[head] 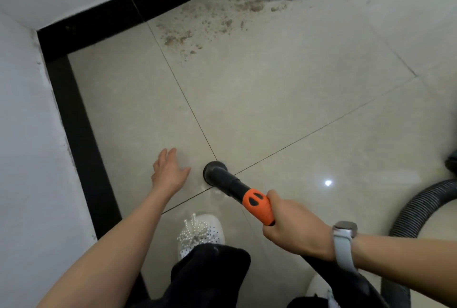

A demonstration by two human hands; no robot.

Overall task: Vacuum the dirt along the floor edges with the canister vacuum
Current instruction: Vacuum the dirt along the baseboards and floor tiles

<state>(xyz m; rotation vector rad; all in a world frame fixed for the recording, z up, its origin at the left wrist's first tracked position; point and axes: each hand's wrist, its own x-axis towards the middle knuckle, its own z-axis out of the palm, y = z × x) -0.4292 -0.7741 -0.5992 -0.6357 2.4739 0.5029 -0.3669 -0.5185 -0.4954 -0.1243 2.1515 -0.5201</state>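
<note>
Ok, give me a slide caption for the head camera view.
Right hand holds the vacuum nozzle on the tile floor, short of the dirt by the black baseboard.

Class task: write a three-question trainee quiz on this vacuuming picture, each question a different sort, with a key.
1. True or false: the round brush nozzle is touching the dirt.
2. Which hand grips the orange handle? A) left hand B) right hand C) both
3. Fill in: the dirt lies along the black ____.

Key: 1 false, it sits where the tile joints cross, well short of the dirt; 2 B; 3 skirting.
</note>
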